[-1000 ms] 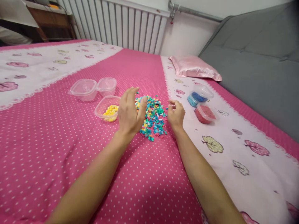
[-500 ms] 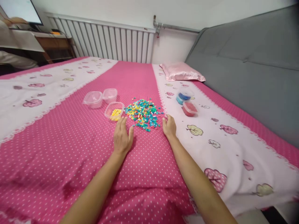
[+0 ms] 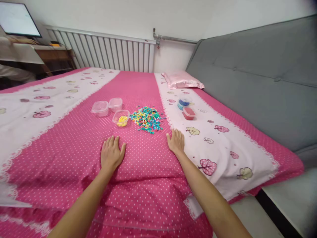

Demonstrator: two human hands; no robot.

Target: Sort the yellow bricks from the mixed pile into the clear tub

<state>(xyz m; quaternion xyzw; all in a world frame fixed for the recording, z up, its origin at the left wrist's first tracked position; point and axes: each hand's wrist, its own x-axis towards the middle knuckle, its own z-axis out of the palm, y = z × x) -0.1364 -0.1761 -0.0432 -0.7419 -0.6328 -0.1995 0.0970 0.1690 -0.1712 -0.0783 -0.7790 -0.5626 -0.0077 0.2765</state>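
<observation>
My left hand (image 3: 112, 153) lies flat on the pink dotted bedsheet (image 3: 143, 158), fingers apart, holding nothing. My right hand (image 3: 176, 141) rests palm down at the border of the pink and white stripes, fingers spread and nothing in it. Beyond and between them is a pile of small multicoloured pieces (image 3: 148, 118), mostly teal, with yellow, red and white among them. Left of the pile stands a clear plastic container (image 3: 121, 118) with yellow pieces (image 3: 122, 121) inside.
Two clear containers (image 3: 100, 108) stand further left. On the right are a container of red pieces (image 3: 189, 113) and round containers with blue contents (image 3: 183, 103). A pink pillow (image 3: 182, 79) lies near the grey headboard (image 3: 255, 79). Another person's arm (image 3: 23, 40) shows by a monitor (image 3: 18, 19).
Both my hands have drawn back toward me, away from the pile and the yellow-piece container. The left has also shifted left, its fingers more spread. The view has tilted slightly.
</observation>
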